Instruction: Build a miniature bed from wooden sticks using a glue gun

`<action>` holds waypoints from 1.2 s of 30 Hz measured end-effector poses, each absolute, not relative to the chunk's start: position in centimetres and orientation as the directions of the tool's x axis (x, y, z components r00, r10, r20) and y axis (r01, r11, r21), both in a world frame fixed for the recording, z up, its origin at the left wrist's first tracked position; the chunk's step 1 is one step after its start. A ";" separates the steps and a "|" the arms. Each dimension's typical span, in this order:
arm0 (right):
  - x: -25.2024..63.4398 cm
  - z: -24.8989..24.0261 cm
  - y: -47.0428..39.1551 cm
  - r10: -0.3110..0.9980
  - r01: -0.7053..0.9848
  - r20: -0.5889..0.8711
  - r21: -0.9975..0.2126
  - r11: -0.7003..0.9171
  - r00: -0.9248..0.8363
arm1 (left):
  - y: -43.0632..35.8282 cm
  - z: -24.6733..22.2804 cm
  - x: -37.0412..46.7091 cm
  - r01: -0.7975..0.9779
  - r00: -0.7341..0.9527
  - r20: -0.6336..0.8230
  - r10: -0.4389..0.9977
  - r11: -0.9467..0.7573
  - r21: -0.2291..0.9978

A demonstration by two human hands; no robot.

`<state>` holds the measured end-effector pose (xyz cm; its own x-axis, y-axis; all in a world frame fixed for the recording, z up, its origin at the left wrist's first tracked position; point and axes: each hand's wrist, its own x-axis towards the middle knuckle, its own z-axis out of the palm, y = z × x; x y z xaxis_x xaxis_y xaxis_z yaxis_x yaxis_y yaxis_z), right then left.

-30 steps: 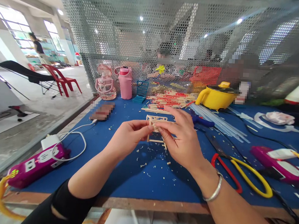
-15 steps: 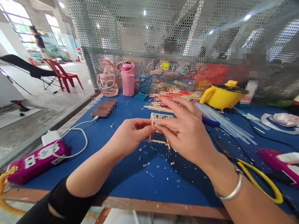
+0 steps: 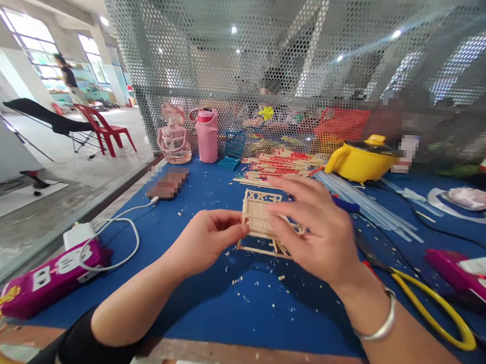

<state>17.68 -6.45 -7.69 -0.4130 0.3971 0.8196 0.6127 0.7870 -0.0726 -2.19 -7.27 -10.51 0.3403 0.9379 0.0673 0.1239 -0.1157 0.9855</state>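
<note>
pale matt wooden stick frame (image 3: 259, 217), glossy yellow plastic pot (image 3: 359, 160), perforated metal screen (image 3: 218, 54), shiny metal bracelet (image 3: 384, 321)

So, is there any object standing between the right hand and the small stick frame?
Nothing visible stands between the right hand and the stick frame; the hand hides part of it, so I cannot tell whether they touch. The left hand pinches its left side.

The right hand (image 3: 322, 231) drew away from the fingertips of the left hand (image 3: 207, 244), toward the right edge of the table (image 3: 218, 312), and its fingers spread. This uncovered the slats (image 3: 258, 215) of the small wooden frame (image 3: 259, 251), which the hands had mostly hidden.
</note>
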 end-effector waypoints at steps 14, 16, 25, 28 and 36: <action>16.9 -10.9 -4.7 0.493 0.671 0.863 -0.301 0.677 -0.110 | -2.1 -10.9 -1.9 -0.090 0.164 0.081 0.983 -0.067 0.994; 16.3 -11.1 -4.9 0.498 0.700 0.856 -0.271 0.661 -0.138 | -2.5 -11.1 -1.6 -0.111 0.167 0.069 0.983 -0.051 0.993; 16.8 -10.1 -5.4 0.454 0.738 0.886 -0.242 0.630 -0.097 | -4.2 -11.1 -1.9 -0.103 0.168 0.100 0.981 -0.083 0.991; 20.3 -8.9 -4.3 0.565 0.759 0.821 -0.421 0.497 0.086 | -3.9 -11.2 -2.6 -0.090 0.131 0.133 0.982 -0.122 0.989; 22.3 -9.6 -3.4 0.866 0.822 -0.144 -0.419 0.385 -0.479 | -3.4 -11.9 -3.3 -0.061 0.057 0.136 0.989 -0.132 0.989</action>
<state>22.26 -3.42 -9.61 -0.4795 0.8657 -0.1439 0.8219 0.3855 -0.4195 -3.29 -3.38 -11.89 0.0574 0.9891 0.1357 -0.0610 -0.1321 0.9894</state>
